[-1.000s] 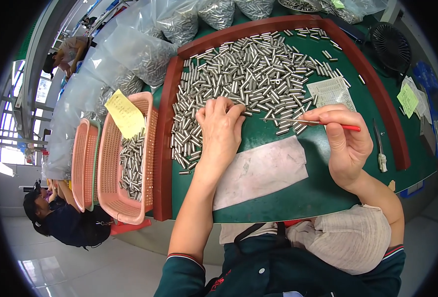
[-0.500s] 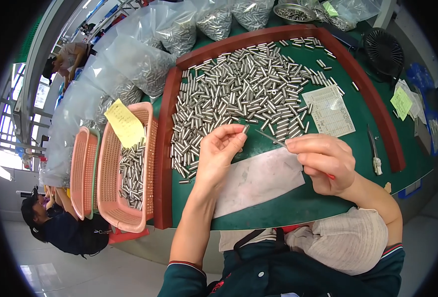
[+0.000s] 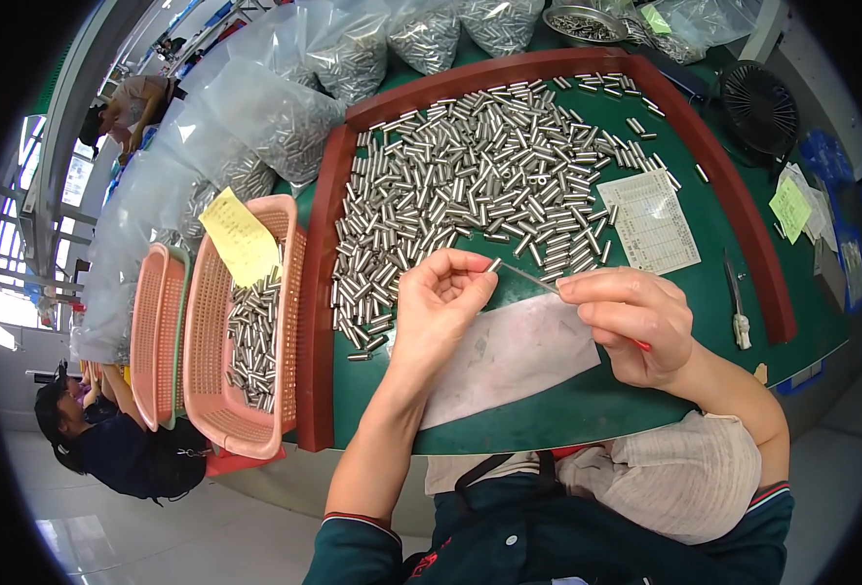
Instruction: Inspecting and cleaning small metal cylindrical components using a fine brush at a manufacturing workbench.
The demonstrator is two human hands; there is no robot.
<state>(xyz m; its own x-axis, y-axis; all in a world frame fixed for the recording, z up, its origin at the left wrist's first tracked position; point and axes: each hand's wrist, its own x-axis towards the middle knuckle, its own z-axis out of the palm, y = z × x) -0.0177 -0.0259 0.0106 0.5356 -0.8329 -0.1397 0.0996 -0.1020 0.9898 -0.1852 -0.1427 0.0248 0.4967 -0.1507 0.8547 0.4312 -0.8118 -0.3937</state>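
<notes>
Between thumb and forefinger, my left hand (image 3: 442,297) pinches a small metal cylinder (image 3: 494,265). A thin grey rod-like tool (image 3: 530,279) is gripped in my right hand (image 3: 635,317); a bit of red shows at its rear under the fingers. The tool's tip meets the end of the cylinder, though I cannot tell whether it goes inside. Below both hands lies a whitish, smudged sheet (image 3: 514,361) on the green table. A large heap of similar metal cylinders (image 3: 479,175) spreads just beyond my hands.
A dark red wooden frame (image 3: 316,292) borders the heap. To the left stand a pink basket (image 3: 289,361) of cylinders and another basket (image 3: 153,336). Filled plastic bags (image 3: 294,127) line the back. A printed sheet (image 3: 650,224), tweezers (image 3: 738,302) and a black fan (image 3: 757,107) are rightward.
The tool's tip, earlier a little apart from the cylinder, has come up against its end. My left hand has shifted slightly right toward the tool.
</notes>
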